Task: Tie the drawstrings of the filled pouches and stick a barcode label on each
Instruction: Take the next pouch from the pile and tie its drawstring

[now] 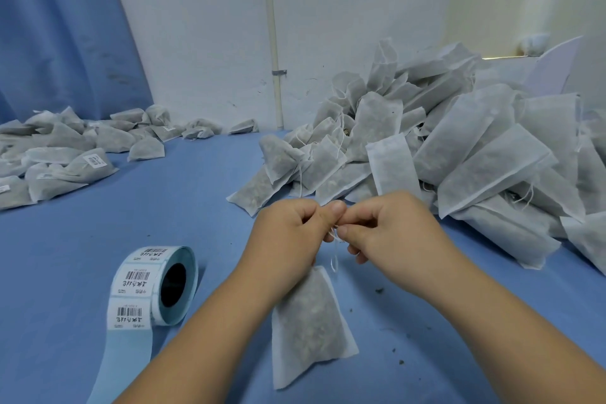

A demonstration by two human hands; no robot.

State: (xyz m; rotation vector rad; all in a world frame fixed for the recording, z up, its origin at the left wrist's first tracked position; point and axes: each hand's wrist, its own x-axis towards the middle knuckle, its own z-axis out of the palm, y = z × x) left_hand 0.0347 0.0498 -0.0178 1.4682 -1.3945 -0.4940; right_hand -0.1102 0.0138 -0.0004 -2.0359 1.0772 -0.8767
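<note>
Both hands pinch the drawstring [334,254] of one filled pouch [308,321] just over the blue surface [196,193].

My left hand [288,233] and right hand [390,229] meet fingertip to fingertip. They hide the pouch neck, and I cannot tell if there is a knot. The pouch hangs below my left hand, its bottom edge on the surface. The label roll [154,285] at left shows barcodes, text too small to read, and its strip is cut off at the bottom. The unlabelled heap [475,147] runs off right. A few labelled pouches [65,154] lie far left, print illegible.
</note>
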